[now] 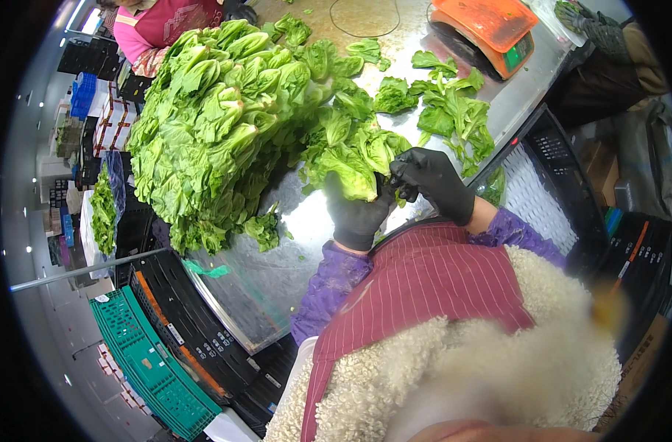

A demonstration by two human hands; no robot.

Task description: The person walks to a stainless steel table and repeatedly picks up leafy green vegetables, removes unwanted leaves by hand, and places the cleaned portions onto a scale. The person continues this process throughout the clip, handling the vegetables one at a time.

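A head of romaine-type lettuce (348, 170) rests in my left hand (359, 218), which wears a black glove and grips it near its pale base. My right hand (438, 185), gloved in black too, is curled close beside that base. Whether its bent fingers pinch a leaf is hidden from above. Just beyond my hands, more lettuce lies loose on the metal table (275, 298). To the left rises a large heap of lettuce heads (220, 127), many with their cut ends outward. Loose leaves (457, 119) are scattered to the right.
An orange weighing scale (490, 33) stands at the far right. Beside the table's right edge is a black crate (557, 166) with a white lining. Green (153, 364) and black crates (186, 326) are at lower left. A person in a maroon apron (175, 22) stands across; another person's gloved hand (576, 19) shows at right.
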